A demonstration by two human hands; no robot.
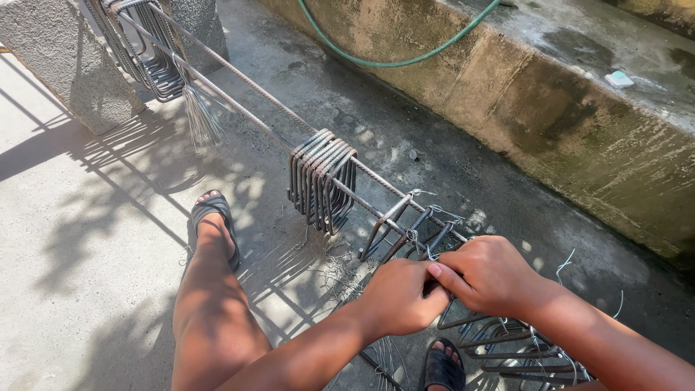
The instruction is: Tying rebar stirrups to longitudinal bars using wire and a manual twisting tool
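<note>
My left hand point(397, 295) and my right hand point(486, 275) are pressed together over a rebar cage, fingers closed on a stirrup and its thin tie wire point(434, 255) where it meets the long ribbed bars point(239, 72). What sits between the fingers is hidden. Two tied stirrups point(405, 228) stand just beyond my hands. A bundle of loose stirrups point(322, 181) hangs on the bars further along. More tied stirrups point(514, 347) lie below my right wrist.
My leg and sandalled foot point(211, 224) rest on the concrete at left, the other foot point(443, 366) under the cage. Another stirrup bundle point(145, 51) and a tuft of cut wires point(201, 119) hang by a concrete block point(58, 51). A green hose point(391, 61) crosses a low wall point(579, 137).
</note>
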